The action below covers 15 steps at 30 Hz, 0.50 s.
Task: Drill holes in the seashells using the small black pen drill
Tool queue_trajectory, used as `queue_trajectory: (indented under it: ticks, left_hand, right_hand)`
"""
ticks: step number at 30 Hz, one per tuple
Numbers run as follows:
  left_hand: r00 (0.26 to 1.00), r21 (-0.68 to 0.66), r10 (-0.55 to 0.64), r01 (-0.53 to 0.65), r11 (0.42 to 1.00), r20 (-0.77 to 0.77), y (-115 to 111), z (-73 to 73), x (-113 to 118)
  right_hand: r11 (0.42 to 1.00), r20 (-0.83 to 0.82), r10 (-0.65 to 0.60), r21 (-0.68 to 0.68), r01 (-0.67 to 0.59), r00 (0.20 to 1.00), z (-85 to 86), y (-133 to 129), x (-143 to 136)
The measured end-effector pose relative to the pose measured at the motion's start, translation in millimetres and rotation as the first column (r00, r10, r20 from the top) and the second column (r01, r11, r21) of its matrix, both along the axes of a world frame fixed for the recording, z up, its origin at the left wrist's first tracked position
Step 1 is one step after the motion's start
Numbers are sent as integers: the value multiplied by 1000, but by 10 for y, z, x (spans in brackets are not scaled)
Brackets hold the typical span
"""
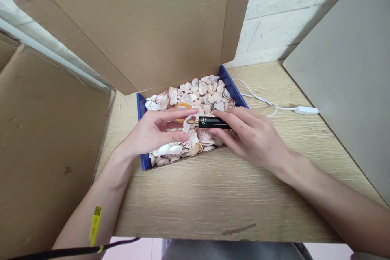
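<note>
My right hand [252,134] grips a slim black mini electric drill [215,122], with small green lit marks on its body and a brass-coloured shaft pointing left. My left hand [155,130] is closed lightly around a pale seashell [187,123], thumb below and fingers above. The drill's tip is at this shell; whether it pierces it I cannot tell. Both hands are over a shallow blue-sided cardboard box [142,138] full of white, cream and speckled seashells [210,89]. Beside the left fingers, a yellow-orange round object [183,106] lies among the shells, partly hidden.
The box's cardboard lid [170,20] stands up behind it. A big cardboard box [51,130] is on the left, and a grey panel [350,57] on the right. A white cable [258,98] with an inline piece lies on the wooden table [195,199].
</note>
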<state>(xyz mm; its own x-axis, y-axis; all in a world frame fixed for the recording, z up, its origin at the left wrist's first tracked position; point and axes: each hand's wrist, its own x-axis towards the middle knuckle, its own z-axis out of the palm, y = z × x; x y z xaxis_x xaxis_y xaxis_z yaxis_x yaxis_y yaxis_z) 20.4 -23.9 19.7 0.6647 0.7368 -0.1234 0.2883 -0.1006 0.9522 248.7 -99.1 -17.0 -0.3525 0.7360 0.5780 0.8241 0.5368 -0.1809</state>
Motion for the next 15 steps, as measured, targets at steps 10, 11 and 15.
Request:
queue_trajectory:
  ticks: [10,11,15]
  left_hand:
    - [998,-100,41,-37,994,39,-2,24,15]
    - [999,-97,40,-37,995,29,-4,23,17]
    - [1000,-109,18,-16,994,17,-6,9,21]
  right_hand:
    - [998,5,-3,58,2,1000,9,-1,6]
    - [998,8,-3,60,2,1000,11,0,7]
    - [998,11,-7,60,6,1000,17,5,4]
